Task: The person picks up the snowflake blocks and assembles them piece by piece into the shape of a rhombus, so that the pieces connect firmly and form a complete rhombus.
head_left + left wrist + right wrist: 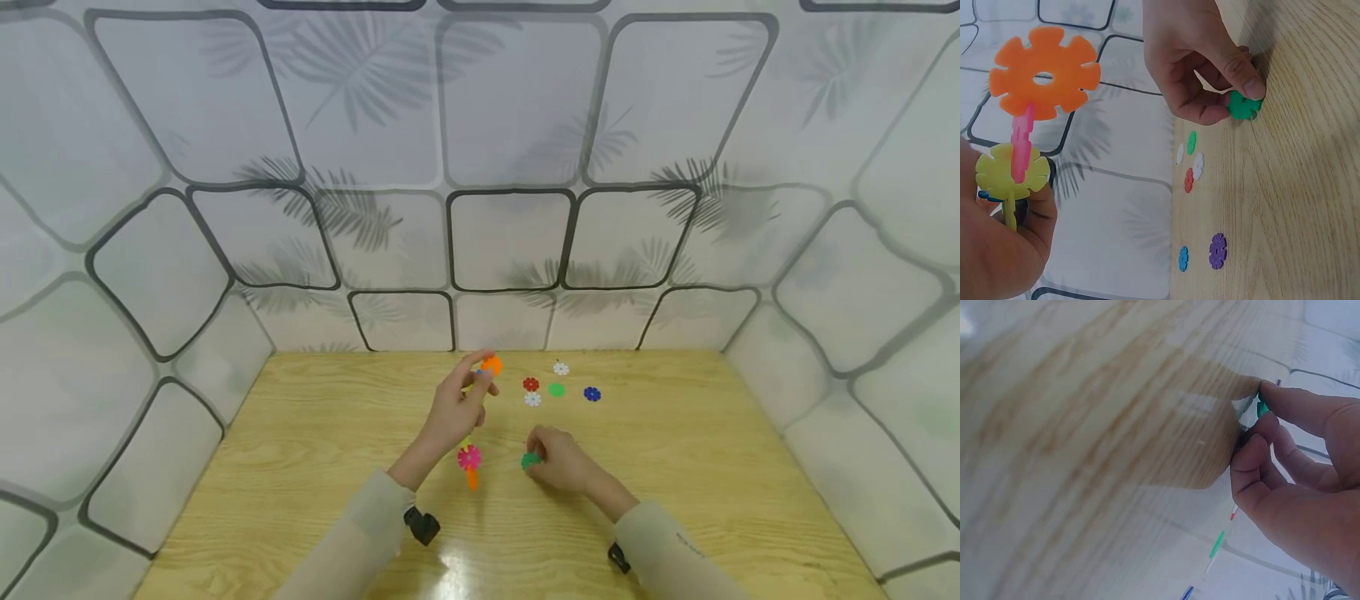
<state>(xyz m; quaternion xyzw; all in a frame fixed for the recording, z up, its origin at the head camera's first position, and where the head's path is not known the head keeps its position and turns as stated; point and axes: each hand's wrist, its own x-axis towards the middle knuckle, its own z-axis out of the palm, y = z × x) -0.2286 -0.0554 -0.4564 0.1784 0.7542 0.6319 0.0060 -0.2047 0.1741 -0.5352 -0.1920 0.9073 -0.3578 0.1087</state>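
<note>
In the head view my left hand holds a chain of slotted flower-shaped plastic discs. From beneath the palm the chain shows a pink disc and an edge-on orange disc; the left wrist view adds a yellow disc beside the palm. Another orange disc shows at the left thumb and index finger. Fingers of my right hand pinch a dark green disc low over the table, right of the chain. Part of the chain is hidden behind the left hand.
Loose discs lie toward the back of the wooden table: red, two white, light green and dark blue. The left wrist view shows a purple disc and a lighter blue disc. Patterned cloth walls enclose the table.
</note>
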